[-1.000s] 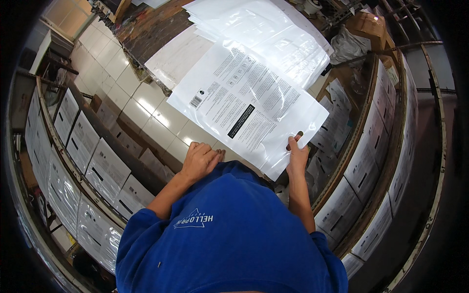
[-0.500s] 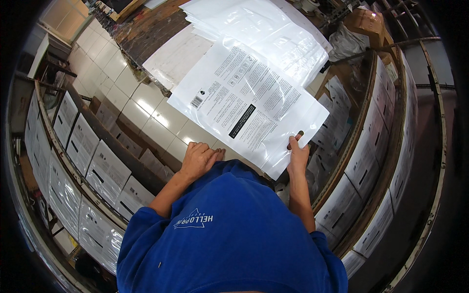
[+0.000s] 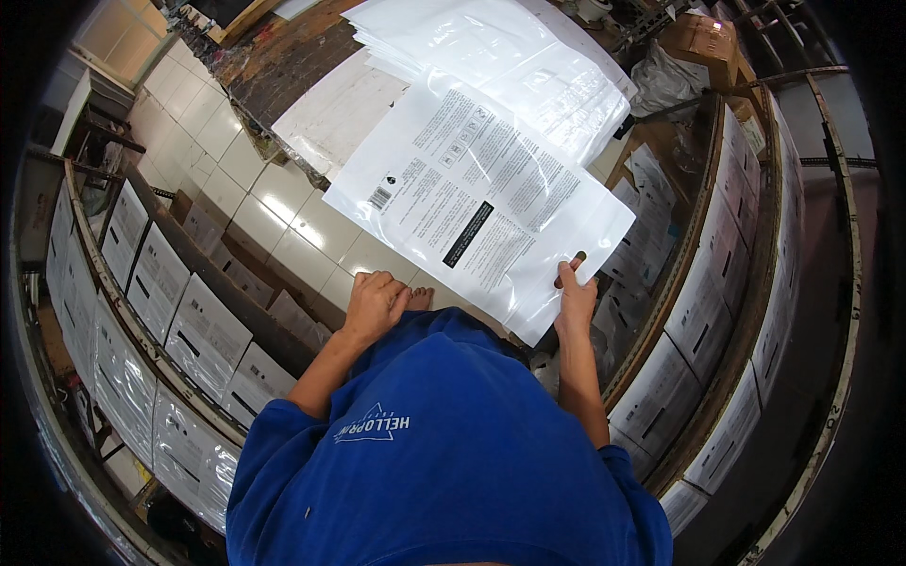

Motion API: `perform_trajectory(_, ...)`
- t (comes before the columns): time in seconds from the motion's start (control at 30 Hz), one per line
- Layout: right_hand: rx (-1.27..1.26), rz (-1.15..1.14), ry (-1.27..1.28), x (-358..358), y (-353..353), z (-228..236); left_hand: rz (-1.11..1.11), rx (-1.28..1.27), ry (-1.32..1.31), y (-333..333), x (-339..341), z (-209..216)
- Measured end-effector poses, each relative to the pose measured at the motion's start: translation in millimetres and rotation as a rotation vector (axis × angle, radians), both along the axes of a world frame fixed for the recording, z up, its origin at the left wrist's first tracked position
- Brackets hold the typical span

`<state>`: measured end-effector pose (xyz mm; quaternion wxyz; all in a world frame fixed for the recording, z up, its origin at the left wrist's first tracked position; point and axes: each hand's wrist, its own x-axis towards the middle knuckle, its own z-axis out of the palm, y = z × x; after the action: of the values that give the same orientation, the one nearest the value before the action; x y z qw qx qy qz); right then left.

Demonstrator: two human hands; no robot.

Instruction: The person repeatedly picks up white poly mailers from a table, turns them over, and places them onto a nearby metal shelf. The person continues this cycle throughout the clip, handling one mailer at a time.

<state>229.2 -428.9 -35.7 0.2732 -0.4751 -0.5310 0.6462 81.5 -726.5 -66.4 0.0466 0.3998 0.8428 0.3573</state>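
Note:
A white plastic bag [image 3: 481,203] with black print and a cut-out handle hole hangs slantwise in front of me, its printed side up. My right hand [image 3: 576,297] grips it by the near right edge beside the hole, thumb on top and fingertips showing through the hole. The bag's far edge overlaps a stack of white plastic bags [image 3: 500,47] on the worktable [image 3: 326,118]. My left hand [image 3: 376,307] is curled closed in front of my blue shirt, apart from the bag, with nothing visible in it.
Long racks with similar printed bags laid along them run on my left [image 3: 208,325] and right [image 3: 703,316]. A cardboard box [image 3: 703,47] and crumpled clear plastic [image 3: 665,80] sit at the far right. Pale floor tiles [image 3: 250,212] and a bare foot [image 3: 421,298] show below.
My left hand has shifted slightly left, showing more of the foot. My right hand and the bag have hardly moved, while the surroundings have slid a little to the left.

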Motion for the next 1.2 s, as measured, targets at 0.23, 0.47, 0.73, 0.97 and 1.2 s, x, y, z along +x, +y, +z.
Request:
perform_trajectory(0.23,0.015,-0.009,-0.005,5,3,-4,0.054,0.011,-0.048,0,-5,1)
perform_trajectory(0.47,0.035,-0.033,-0.018,13,7,-1,0.136,0.004,-0.098,-10,-10,-4)
perform_trajectory(0.73,0.228,-0.061,-0.433,50,33,7,0.488,0.327,-0.298,-29,-44,-23)
perform_trajectory(0.97,0.672,0.115,-0.411,87,66,155,0.427,0.395,0.132,0,-128,-16)
perform_trajectory(1.2,0.917,0.258,-0.633,113,65,304,0.45,0.369,0.1,50,-140,15)
